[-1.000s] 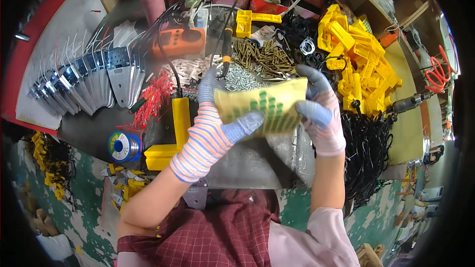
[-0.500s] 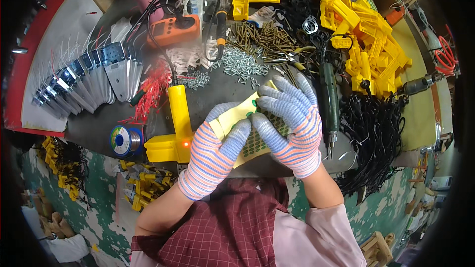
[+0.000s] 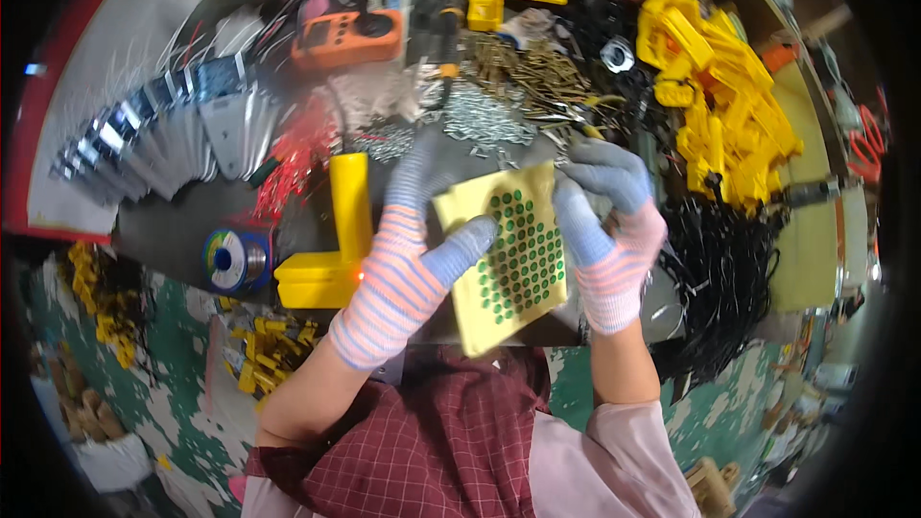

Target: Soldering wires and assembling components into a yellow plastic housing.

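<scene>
A pale yellow sheet of green round stickers (image 3: 523,254) is held up in front of me over the table's near edge. It looks like more than one layer, tilted. My left hand (image 3: 408,240), in a striped glove, grips its left side, thumb on the front and fingers behind. By the sheet's upper right corner is my right hand (image 3: 612,221), also gloved. Its thumb and index tips are close together, and blur hides whether something small is between them. Left of my left hand lies a yellow plastic housing (image 3: 350,201) with a lit red spot.
Metal brackets (image 3: 225,120) stand in a row at left, above a solder spool (image 3: 226,263). An orange meter (image 3: 345,40), silver screws (image 3: 484,115) and brass-coloured screws (image 3: 537,72) lie at the back. Yellow housings (image 3: 734,115) and black cables (image 3: 734,278) are heaped at right.
The folded sheet is now spread toward me, showing its rows of green stickers. My right hand has drawn back to the right from its face; the left still holds it. The view has shifted slightly.
</scene>
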The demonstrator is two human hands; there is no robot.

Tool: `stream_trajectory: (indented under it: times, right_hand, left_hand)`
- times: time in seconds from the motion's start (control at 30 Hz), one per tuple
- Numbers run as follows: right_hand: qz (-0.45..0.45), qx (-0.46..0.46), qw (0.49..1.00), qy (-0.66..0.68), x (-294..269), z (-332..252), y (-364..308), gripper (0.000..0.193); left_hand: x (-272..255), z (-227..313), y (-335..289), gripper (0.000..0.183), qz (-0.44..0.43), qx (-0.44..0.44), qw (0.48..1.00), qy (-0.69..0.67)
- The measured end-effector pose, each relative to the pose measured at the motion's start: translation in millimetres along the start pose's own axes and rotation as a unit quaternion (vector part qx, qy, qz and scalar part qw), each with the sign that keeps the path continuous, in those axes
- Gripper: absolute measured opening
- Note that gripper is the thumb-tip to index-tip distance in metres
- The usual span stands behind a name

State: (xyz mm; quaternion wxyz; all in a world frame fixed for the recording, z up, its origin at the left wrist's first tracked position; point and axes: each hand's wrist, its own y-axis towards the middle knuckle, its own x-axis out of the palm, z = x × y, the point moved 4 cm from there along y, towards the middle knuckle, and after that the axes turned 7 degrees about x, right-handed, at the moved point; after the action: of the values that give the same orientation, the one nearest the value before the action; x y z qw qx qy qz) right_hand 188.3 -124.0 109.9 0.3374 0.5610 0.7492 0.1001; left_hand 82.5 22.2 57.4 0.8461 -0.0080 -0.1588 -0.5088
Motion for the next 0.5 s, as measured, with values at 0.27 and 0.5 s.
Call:
stream_trajectory:
  times: [0.27, 0.5]
  right_hand:
    - [-0.275, -0.287, 0.915, -0.063, 100.4, -73.1, 9.2, 0.015]
    - [-0.442, -0.347, 0.822, -0.091, 175.4, -68.7, -4.3, 0.016]
  left_hand:
    - [-118.5, 65.9, -87.2, 0.046, 0.061, 0.194, 0.851, 0.483]
    - [-138.1, 37.4, -94.5, 0.052, -0.009, 0.073, 0.811, 0.581]
